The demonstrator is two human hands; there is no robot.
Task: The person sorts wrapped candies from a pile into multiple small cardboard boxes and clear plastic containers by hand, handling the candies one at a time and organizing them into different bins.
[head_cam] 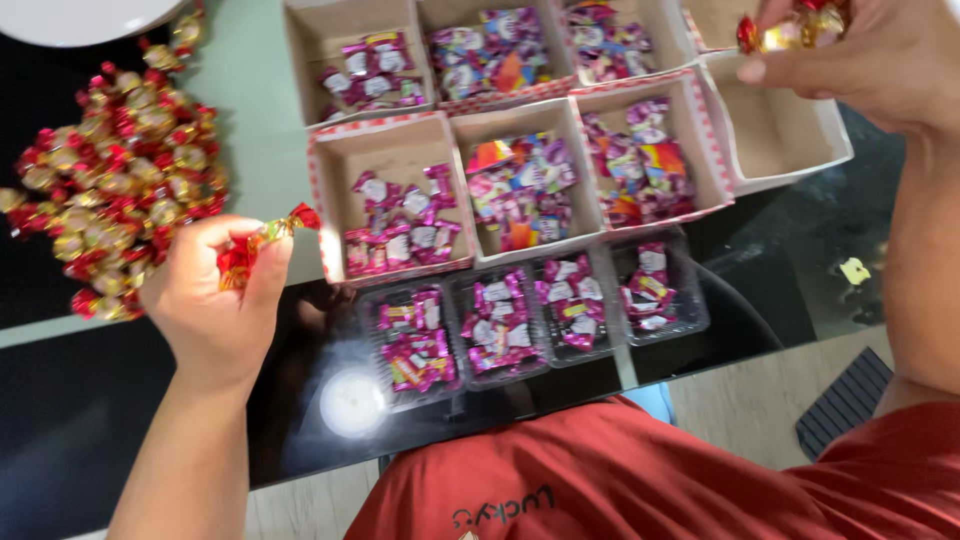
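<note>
I'm pinching a red-and-gold candy (262,243) tight in my left hand (215,300), candy pile (115,180) sitting at its 10 o'clock. My right hand (880,55) is gripping more gold candies (795,30) at 1 o'clock over the empty paper box (790,125).

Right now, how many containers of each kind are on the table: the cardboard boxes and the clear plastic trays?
Cardboard boxes: 8 (one is cut off at the top edge of the picture)
Clear plastic trays: 4
Total: 12
</note>
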